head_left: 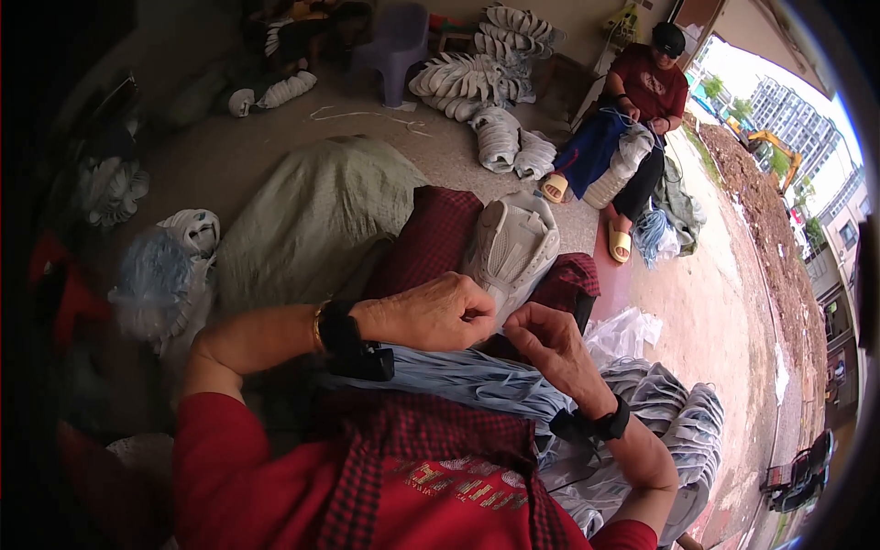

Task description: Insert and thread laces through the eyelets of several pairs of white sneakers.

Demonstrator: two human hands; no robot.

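My left hand (438,316) is closed, its fingers curled in a pinch, just above my lap. Close beside it, my right hand (552,346) is also pinched, fingertips facing the left hand. Whatever is between the fingers is too small or hidden to make out. A light grey sneaker (515,240) rests between my knees, just beyond both hands, its near end partly covered by them. A bundle of pale blue shoelaces (467,380) lies across my lap, below my wrists.
Stacked shoe uppers (692,431) lie by my right side, near a white plastic bag (625,335). A greenish woven sack (312,220) is at front left. Another person (646,92) sits ahead right, handling a shoe. More shoe stacks (481,78) and a purple chair (396,50) stand behind.
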